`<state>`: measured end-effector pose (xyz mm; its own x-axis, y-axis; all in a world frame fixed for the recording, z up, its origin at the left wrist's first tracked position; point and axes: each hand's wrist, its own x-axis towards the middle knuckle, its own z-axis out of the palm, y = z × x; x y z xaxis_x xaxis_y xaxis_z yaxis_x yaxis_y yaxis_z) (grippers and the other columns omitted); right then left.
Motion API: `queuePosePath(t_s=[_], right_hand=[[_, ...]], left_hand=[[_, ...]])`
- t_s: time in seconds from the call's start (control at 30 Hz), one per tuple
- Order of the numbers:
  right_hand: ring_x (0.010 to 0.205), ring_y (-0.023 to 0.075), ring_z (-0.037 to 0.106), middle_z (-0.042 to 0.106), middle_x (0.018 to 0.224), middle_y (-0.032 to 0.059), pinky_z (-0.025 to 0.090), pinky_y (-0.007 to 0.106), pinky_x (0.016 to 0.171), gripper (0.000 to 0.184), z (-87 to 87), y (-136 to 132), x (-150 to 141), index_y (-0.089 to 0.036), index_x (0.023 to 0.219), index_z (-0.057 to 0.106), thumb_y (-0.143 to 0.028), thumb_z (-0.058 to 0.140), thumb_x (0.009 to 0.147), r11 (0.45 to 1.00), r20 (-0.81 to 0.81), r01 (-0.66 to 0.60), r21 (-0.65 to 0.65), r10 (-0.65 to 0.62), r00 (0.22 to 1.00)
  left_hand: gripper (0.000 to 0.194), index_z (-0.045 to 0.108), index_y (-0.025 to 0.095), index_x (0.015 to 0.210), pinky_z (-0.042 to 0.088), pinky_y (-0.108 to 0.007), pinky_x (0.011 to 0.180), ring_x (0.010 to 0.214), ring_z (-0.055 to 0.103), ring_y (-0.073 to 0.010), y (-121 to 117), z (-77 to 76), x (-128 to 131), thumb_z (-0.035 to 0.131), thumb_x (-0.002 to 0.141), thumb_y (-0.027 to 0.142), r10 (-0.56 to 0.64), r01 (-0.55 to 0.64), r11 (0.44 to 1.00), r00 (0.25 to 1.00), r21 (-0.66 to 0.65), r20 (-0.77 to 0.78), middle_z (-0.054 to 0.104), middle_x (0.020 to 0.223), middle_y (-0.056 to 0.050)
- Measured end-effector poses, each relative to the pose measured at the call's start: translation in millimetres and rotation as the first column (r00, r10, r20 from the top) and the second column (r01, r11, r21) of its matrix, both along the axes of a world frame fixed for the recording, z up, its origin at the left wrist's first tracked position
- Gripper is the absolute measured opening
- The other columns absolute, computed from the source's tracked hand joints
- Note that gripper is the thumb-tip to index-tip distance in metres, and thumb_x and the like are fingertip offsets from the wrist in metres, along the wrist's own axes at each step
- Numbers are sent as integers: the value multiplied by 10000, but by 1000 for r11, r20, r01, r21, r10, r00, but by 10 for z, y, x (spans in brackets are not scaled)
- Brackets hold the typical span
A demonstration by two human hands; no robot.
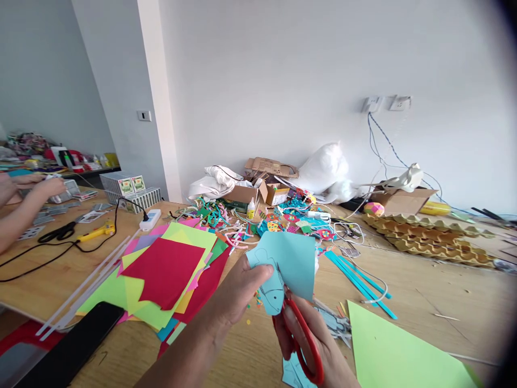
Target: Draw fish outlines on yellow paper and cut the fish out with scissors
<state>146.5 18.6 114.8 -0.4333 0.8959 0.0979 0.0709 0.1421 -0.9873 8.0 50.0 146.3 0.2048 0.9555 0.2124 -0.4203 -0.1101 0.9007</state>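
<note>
My left hand (241, 288) pinches the left side of a light blue sheet of paper (297, 258), thumb on top. A fish outline with an eye is drawn on the sheet in dark line. Red-handled scissors (309, 342) are gripped in my right hand (323, 345), their blades at the paper beside the drawn fish head. Part of the sheet stands up to the right of the cut. Below my right hand lie blue paper pieces (297, 372) with drawn lines.
Coloured paper sheets (167, 269) lie stacked left, by a black phone (86, 342). Craft scraps and a glue bottle (251, 209) fill the middle back. Egg trays (428, 240) and a green sheet (399, 350) are right. Another person's hands (50, 186) handle cards at far left.
</note>
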Motion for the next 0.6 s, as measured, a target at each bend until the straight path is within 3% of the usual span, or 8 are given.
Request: queuePosePath(t_s=[0.33, 0.6], right_hand=[[498, 118, 401, 438, 513, -41, 340, 233, 496, 459, 36, 9, 23, -220, 612, 409, -585, 361, 885, 1000, 39, -4, 19, 3, 999], [451, 109, 361, 395, 481, -61, 320, 223, 444, 422, 23, -16, -13, -216, 682, 443, -576, 364, 887, 1000, -1, -4, 7, 4, 1000]], left_hand=[[125, 552, 143, 619, 425, -223, 523, 523, 465, -110, -46, 98, 3, 555, 690, 246, 6, -6, 1000, 999, -4, -43, 517, 536, 13], [155, 546, 139, 663, 408, -219, 540, 530, 452, -100, -27, 30, 6, 543, 727, 280, -2, 1, 1000, 999, -8, -52, 500, 582, 15]])
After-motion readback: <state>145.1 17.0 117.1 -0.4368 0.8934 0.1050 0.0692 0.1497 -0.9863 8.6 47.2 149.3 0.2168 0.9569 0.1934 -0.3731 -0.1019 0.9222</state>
